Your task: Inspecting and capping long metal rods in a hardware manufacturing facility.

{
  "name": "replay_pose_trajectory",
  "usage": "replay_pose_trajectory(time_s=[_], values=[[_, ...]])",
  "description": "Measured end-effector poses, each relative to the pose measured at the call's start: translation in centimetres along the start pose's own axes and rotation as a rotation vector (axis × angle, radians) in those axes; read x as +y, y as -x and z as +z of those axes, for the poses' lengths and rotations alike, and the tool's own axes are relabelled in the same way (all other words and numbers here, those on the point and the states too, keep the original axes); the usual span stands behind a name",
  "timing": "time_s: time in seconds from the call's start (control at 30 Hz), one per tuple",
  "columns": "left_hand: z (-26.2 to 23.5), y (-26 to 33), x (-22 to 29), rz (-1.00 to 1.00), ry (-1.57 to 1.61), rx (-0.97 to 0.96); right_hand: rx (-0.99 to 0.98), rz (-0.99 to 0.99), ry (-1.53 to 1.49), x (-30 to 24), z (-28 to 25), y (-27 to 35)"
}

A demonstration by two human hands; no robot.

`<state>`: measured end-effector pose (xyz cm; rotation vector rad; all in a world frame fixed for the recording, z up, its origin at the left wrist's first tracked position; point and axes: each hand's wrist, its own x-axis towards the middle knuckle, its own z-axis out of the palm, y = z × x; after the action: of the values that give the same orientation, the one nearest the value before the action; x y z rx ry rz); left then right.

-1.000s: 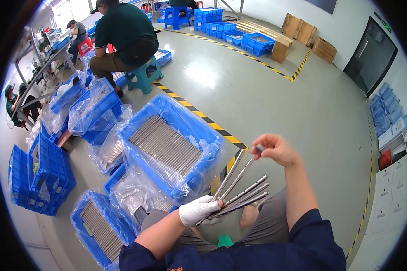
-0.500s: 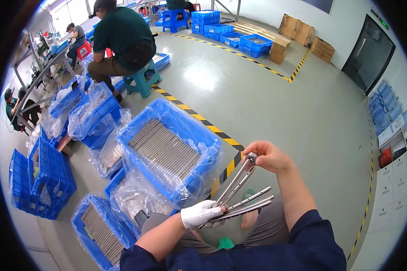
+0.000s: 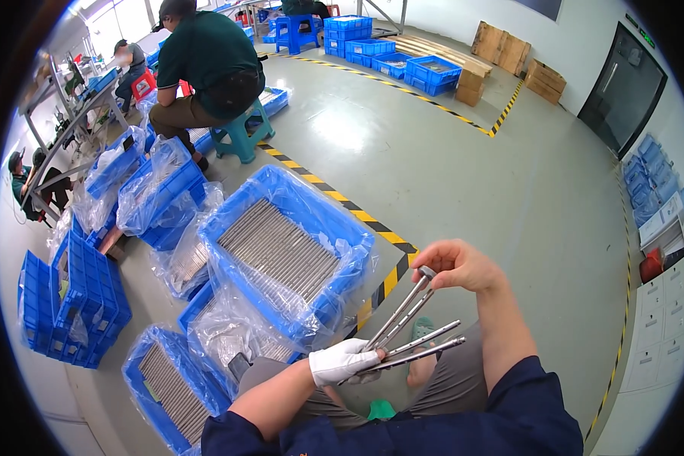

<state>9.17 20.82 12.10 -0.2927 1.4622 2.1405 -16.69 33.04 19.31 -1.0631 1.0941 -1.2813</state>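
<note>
My left hand (image 3: 346,362), in a white glove, is closed around the lower ends of several slim metal rods (image 3: 425,335) that fan out up and to the right. Small dark holes or marks run along some of them. My bare right hand (image 3: 467,266) pinches a small round metal ring (image 3: 428,272) between thumb and fingertips. The ring is at the upper ends of the leftmost rods; whether it is slipped over a rod tip or only touches it, I cannot tell. Left of my hands, a blue crate (image 3: 342,292) lined with clear plastic holds rows of similar rods (image 3: 277,247).
Another lined crate of rods (image 3: 133,372) stands at lower left, by stacked blue crates (image 3: 72,304). A co-worker (image 3: 209,61) sits on a teal stool (image 3: 239,137) ahead. Black-and-yellow floor tape (image 3: 357,213) runs past the crates. White cabinets (image 3: 657,327) line the right.
My right hand has shifted slightly right, and the ring has turned from showing its face to a more edge-on view. The rods in my left hand sit closer together.
</note>
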Motion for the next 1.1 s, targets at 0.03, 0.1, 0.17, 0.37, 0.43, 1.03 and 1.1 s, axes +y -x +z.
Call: replay_pose_trajectory(time_s=[0.03, 0.1, 0.17, 0.37, 0.43, 1.03, 1.1], values=[[0.0, -0.2, -0.2, -0.007, -0.007, 0.027, 0.008, -0.003, 0.034, -0.3, 0.1, 0.2], [0.0, -0.5, -0.7, -0.017, -0.006, 0.053, 0.016, 0.034, 0.121, -0.8, 0.3, 0.3], [0.1, -0.9, -1.0, -0.034, 0.006, 0.062, 0.030, 0.127, 0.239, -1.0, 0.7, 0.4], [-0.2, -1.0, -0.9, 0.000, -0.293, 0.167, 0.082, 0.049, 0.188, 1.0, 0.5, 0.1], [-0.4, -1.7, -1.1, 0.088, -0.335, 0.196, 0.171, 0.121, 0.325, 1.6, -0.5, 0.6], [0.2, 3.7, 1.1, 0.638, 0.646, 0.404, 0.666, 0.039, -0.038, 5.1, -6.7, -1.5], [-1.2, 6.7, 1.7, 0.772, 0.550, 0.527, 0.684, 0.052, -0.021, 5.5, -6.4, -2.2]])
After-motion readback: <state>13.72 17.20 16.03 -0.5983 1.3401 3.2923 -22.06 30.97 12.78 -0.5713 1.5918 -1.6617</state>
